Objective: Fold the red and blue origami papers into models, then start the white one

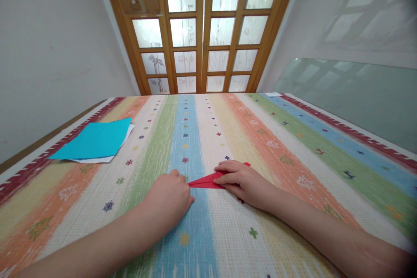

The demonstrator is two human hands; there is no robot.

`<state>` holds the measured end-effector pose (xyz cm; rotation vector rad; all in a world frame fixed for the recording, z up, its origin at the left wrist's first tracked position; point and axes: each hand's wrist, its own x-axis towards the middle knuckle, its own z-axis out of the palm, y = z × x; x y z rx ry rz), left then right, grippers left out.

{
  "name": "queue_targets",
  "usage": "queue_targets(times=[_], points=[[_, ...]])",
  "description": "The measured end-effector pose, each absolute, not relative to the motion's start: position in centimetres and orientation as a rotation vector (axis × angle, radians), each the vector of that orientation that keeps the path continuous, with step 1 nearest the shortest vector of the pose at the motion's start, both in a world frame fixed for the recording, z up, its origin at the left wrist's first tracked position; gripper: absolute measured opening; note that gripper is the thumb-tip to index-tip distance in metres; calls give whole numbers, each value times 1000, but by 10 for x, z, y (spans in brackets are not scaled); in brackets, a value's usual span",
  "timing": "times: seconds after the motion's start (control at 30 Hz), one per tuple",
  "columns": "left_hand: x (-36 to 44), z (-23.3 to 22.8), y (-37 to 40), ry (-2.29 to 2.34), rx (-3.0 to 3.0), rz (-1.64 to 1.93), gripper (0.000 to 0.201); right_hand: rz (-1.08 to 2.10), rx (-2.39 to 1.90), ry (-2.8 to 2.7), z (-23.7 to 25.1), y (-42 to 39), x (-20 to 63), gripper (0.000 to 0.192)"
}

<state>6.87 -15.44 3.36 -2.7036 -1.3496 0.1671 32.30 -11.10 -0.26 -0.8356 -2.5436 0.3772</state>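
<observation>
A piece of folded red paper (206, 180) lies on the striped tablecloth in front of me, narrowing to a point on its left. My left hand (171, 193) is closed at that pointed tip, its fingers curled so that the exact grip is hidden. Across the wider right part rests my right hand (243, 182), fingers stretched out and pressing the paper down flat. A crease runs lengthwise along the paper. A small red corner shows beyond the right hand's knuckles.
Blue sheets of paper (97, 139) with white undersides lie in a stack at the left of the table. The patterned tablecloth (182, 243) covers the table. Beyond its far edge stand wooden doors (203, 30) with glass panes. A pale glass-like panel (352, 100) leans at the right wall.
</observation>
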Motion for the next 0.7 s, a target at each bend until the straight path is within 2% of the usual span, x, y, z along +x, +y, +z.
queue_targets(times=[0.1, 0.3, 0.43, 0.57, 0.7], points=[[67, 34, -159, -1356, -2690, 244, 24, 378, -837, -2552, -2, -111, 323, 24], [66, 39, -173, -1541, -2455, 105, 44, 381, -816, -2535, -4, -111, 323, 23], [75, 36, -174, -1363, -2604, -33, 38, 371, -812, -2524, -6, -110, 323, 22], [78, 17, -167, -1063, -2959, -108, 65, 365, -809, -2530, -5, -111, 323, 24], [74, 3, -163, -1154, -3045, -70, 70, 307, -808, -2576, -2, -113, 325, 27]])
